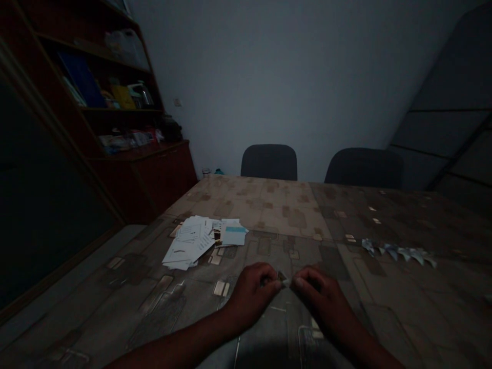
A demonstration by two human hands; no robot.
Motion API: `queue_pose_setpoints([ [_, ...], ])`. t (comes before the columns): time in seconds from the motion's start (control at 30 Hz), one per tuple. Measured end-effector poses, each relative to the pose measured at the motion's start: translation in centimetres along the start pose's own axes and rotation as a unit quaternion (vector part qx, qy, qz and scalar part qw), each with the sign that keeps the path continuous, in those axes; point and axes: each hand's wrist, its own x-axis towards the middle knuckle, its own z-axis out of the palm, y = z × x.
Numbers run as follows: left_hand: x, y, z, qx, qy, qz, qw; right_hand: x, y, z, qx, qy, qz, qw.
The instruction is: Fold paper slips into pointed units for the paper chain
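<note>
A small piece of folded paper (283, 279) is between my two hands, just above the table. My left hand (257, 287) pinches its left side between thumb and index finger. At its right edge, my right hand (317, 289) has thumb and fingertips pressed together on the paper; the dim light hides the exact grip. Farther left lies a loose pile of white paper sheets (188, 241), with a blue-banded sheet (234, 234) on its right side. Over to the right, several small folded paper pieces (400, 252) stand in a row.
The table (269, 205) wears a patterned cloth with brown and shiny rectangles. Two dark chairs, a left one (269, 161) and a right one (365, 166), stand at its far side. A wooden cabinet (154, 171) with filled shelves is at the left.
</note>
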Motion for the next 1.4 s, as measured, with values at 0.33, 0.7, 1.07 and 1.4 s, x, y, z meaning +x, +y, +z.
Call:
queue_pose_setpoints([
  [0.33,-0.6,0.4,0.7,-0.056,-0.013,-0.056,0.997,-0.9,-0.6,0.6,-0.094,-0.021,-0.067,0.993],
  [0.7,-1.3,0.0,1.2,0.144,0.024,0.072,0.987,-0.8,0.7,2.2,-0.171,0.021,-0.16,0.972],
  [1.07,-1.0,0.0,1.1,0.123,0.034,0.051,0.991,-1.0,0.6,1.7,-0.158,0.011,-0.124,0.98],
  [1.4,-0.9,-0.3,0.8,0.063,0.017,0.042,0.997,-0.8,0.6,1.5,-0.052,-0.032,-0.065,0.996],
])
